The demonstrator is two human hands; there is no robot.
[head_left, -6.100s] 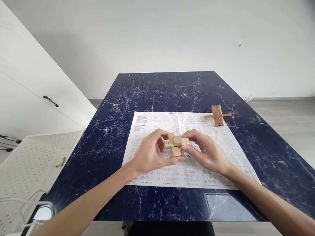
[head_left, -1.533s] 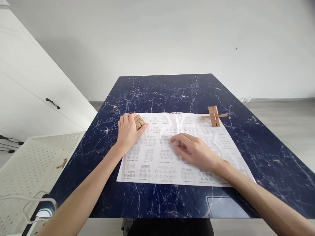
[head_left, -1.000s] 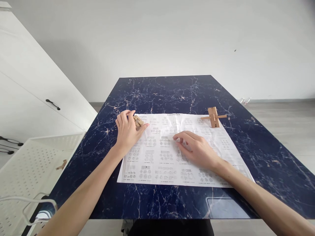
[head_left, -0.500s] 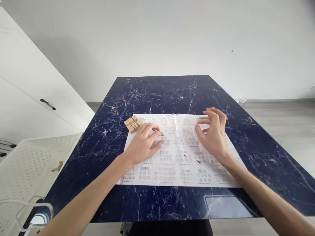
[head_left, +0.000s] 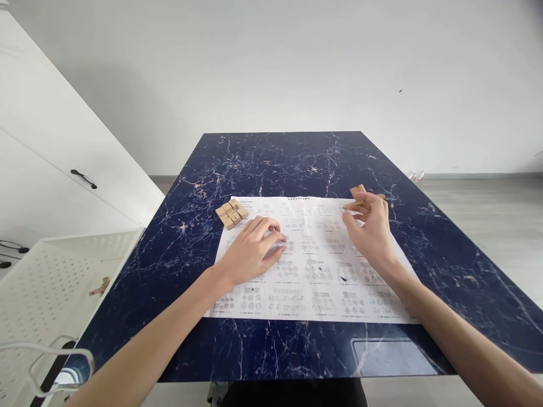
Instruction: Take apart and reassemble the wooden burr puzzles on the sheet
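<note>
A white printed instruction sheet (head_left: 303,226), covered in small diagrams, lies flat on the table. My left hand (head_left: 254,249) rests on its left part with fingers loosely bent and apart, nothing in them. Just beyond that hand, a flat cluster of small wooden blocks (head_left: 231,213) lies at the sheet's upper left corner. My right hand (head_left: 371,226) is at the upper right corner, thumb and fingers closed around a thin wooden piece (head_left: 353,204), partly hidden by the fingers. Another wooden piece (head_left: 357,190) shows just behind those fingers.
The dark blue marble-patterned table (head_left: 275,164) stands near a pale wall. A shiny rectangular panel (head_left: 392,357) is at its front edge. To the left are a white perforated surface (head_left: 63,271) with a small wooden piece (head_left: 99,286), a white cable (head_left: 55,350) and a white cabinet (head_left: 63,135).
My right fingers have closed around a thin wooden piece, and the piece behind them shows more. My left hand has barely moved, its fingers slightly more curled.
</note>
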